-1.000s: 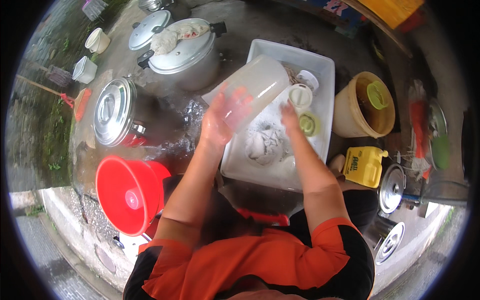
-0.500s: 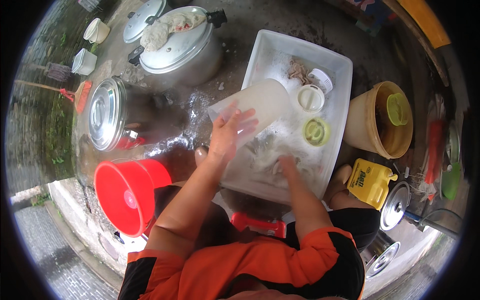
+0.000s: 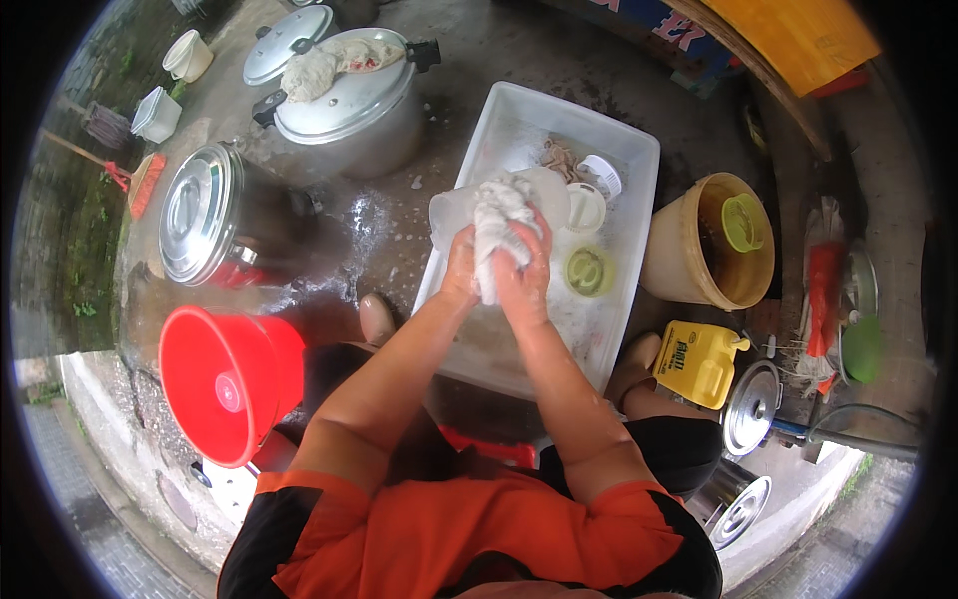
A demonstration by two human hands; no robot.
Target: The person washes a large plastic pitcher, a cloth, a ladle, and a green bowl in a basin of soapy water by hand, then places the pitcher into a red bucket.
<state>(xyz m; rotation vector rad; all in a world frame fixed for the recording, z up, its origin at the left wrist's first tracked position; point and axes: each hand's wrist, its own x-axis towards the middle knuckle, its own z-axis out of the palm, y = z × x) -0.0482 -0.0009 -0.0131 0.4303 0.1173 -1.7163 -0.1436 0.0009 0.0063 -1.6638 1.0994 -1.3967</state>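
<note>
A wet white cloth (image 3: pixel 499 215) is bunched upright between my hands above a large translucent plastic tub (image 3: pixel 639 260). My left hand (image 3: pixel 461 268) presses it from the left, and my right hand (image 3: pixel 526 265) has its fingers wrapped round the other side. Behind the cloth a clear plastic container (image 3: pixel 451 212) lies on its side in the tub, partly hidden. Soapy water covers the bottom. To the right of the cloth are a white round lid (image 3: pixel 586 207), a yellow-green lid (image 3: pixel 590 271), a white slotted piece (image 3: pixel 601 174) and a brownish rag (image 3: pixel 559 158).
A red bucket (image 3: pixel 185 349) stands left, near a lidded steel pot (image 3: pixel 200 215). Farther off is a big pressure cooker (image 3: pixel 344 110) with a cloth on its lid. On the right are a beige bucket (image 3: pixel 679 240), a yellow jug (image 3: pixel 702 361) and a pot lid (image 3: pixel 750 407).
My left hand has let go of the clear container, which now lies in the tub. My right hand has lifted the cloth from the water, and both hands grip it.
</note>
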